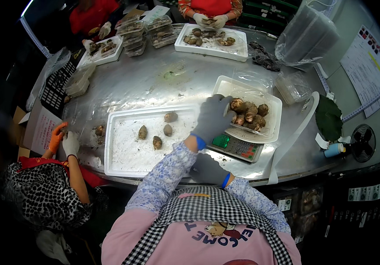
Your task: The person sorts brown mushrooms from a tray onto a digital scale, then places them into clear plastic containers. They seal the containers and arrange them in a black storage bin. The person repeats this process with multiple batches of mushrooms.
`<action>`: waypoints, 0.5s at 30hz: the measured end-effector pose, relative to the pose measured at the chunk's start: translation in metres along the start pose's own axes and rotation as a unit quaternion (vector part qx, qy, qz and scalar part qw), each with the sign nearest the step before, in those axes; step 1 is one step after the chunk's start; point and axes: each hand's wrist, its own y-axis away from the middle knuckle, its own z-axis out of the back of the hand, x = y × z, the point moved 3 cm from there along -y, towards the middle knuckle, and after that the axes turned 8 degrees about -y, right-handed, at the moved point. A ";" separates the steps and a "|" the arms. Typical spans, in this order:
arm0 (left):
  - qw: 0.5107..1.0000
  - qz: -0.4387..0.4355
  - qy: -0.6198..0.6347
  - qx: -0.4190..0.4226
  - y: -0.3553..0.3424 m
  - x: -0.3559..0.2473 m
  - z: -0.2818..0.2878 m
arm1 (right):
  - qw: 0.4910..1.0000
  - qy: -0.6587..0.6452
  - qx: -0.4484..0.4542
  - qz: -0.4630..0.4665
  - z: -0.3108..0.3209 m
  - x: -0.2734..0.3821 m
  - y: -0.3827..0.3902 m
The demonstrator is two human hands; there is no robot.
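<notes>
My left hand (214,115), in a grey glove, reaches across to a clear plastic box (260,133) of small taros (252,115). Its fingers are bent over a taro at the box's left side, and the palm hides part of their grip. The box sits in a white tray (275,119) on a digital scale (238,148) with a lit green display. My right hand (208,169), gloved too, rests low by the table's near edge below the scale; its fingertips are partly hidden behind my left sleeve. Several loose taros (156,142) lie in a white foam tray (110,145) to the left.
Co-workers' gloved hands (70,143) are at the left; others (210,20) work at a far tray (179,44). Stacked taro boxes (131,36) stand at the back. Empty clear boxes (307,37), a pale strap (294,137) and a small fan (363,142) are right.
</notes>
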 end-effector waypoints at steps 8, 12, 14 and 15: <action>0.964 0.214 0.141 -0.066 0.112 0.105 0.021 | 0.980 -0.146 -0.097 -0.090 0.019 0.001 0.047; 0.944 0.288 0.156 -0.023 0.156 0.116 0.035 | 0.967 -0.051 -0.242 0.064 0.068 0.026 0.062; 0.935 0.314 0.164 -0.008 0.169 0.114 0.034 | 0.929 -0.005 -0.361 0.079 0.103 0.031 0.074; 0.930 0.327 0.166 -0.003 0.169 0.111 0.035 | 0.902 0.003 -0.428 0.056 0.117 0.026 0.080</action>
